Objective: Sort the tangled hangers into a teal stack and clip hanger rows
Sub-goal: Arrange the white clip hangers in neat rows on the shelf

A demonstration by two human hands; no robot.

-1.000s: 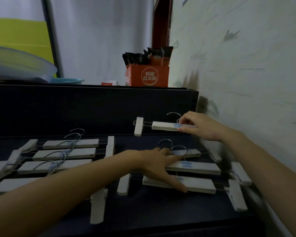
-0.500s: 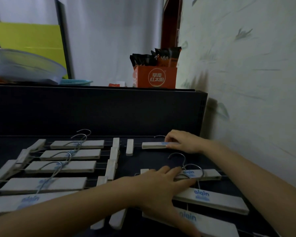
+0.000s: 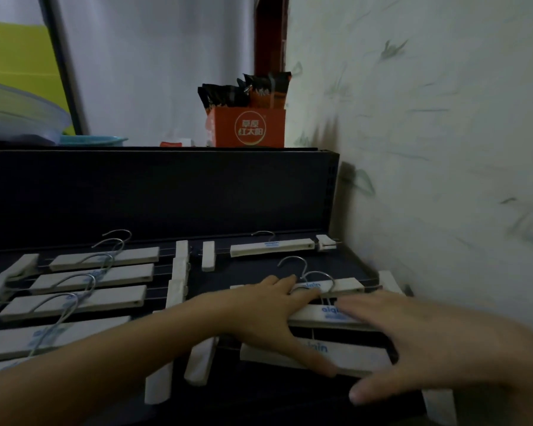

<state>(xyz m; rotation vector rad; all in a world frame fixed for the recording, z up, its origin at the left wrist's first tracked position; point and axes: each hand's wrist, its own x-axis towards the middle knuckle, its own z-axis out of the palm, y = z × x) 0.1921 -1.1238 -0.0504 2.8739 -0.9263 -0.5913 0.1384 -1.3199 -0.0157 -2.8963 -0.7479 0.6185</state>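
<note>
Home room, this: leaf-patterned wallpaper (image 3: 437, 142) on the right, pale curtain (image 3: 154, 72) behind, an orange box (image 3: 249, 128) of sachets up on the dark shelf (image 3: 142, 186), clip hangers (image 3: 271, 247) laid out below.

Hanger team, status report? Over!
Hands open: left hand flat on near clip hangers, right hand over them, blurred. The far clip hanger lies apart. Nothing in the way.
</note>
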